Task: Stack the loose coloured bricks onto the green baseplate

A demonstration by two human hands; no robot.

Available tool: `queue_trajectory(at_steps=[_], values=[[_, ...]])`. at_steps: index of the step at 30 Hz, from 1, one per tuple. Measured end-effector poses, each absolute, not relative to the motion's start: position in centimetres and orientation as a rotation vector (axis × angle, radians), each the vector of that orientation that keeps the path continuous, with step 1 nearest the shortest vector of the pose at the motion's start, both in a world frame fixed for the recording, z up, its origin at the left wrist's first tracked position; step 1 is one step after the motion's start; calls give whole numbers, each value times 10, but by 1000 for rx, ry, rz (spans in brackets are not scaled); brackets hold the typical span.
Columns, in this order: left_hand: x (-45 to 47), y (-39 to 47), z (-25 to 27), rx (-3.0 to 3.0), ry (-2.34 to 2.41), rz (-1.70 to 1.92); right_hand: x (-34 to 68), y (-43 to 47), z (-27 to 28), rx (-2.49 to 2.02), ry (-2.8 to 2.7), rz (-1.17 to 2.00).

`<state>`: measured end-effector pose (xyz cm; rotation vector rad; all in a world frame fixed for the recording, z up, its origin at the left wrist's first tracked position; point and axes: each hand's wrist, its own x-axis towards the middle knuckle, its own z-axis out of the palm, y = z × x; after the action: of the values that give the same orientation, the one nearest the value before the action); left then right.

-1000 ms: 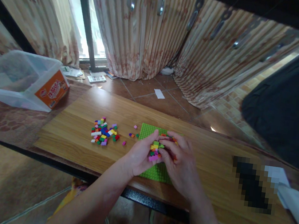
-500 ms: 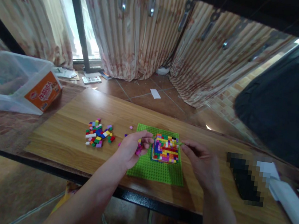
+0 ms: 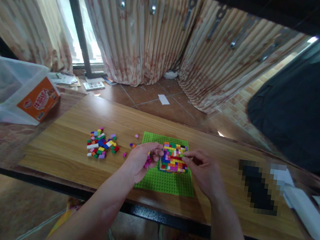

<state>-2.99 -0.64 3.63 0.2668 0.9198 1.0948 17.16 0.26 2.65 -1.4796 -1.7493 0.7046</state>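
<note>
A block built of many coloured toy bricks [image 3: 173, 162] stands on a green studded baseplate [image 3: 166, 185]. My left hand [image 3: 142, 159] is at the block's left side, its fingers curled around several magenta bricks [image 3: 149, 162]. The left fingertips are close to the block's edge; whether they touch it I cannot tell. Over the right part of the block's top, my right hand [image 3: 202, 169] pinches a small light-green brick [image 3: 184, 155] between thumb and forefinger. The fingertips partly hide that brick.
Left on the wooden board [image 3: 70, 131] lies a pile of loose bricks [image 3: 102, 144]; a few strays, such as a pink brick [image 3: 137, 136], are nearer the baseplate. A clear plastic bin [image 3: 7, 88] stands far left. Rightward are a pixelated dark object [image 3: 259, 186] and a white object [image 3: 305, 210].
My right hand has moved left, from beside the block to over its top, with the light-green brick in its fingers. My left hand stays by the block. The whole view has shifted slightly.
</note>
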Motion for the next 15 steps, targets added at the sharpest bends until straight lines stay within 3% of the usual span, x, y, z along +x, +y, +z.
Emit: queue_trajectory(at_steps=[15], values=[[-30,-7,36,280,949,1099,167,4,20,-1454,-1625,707]])
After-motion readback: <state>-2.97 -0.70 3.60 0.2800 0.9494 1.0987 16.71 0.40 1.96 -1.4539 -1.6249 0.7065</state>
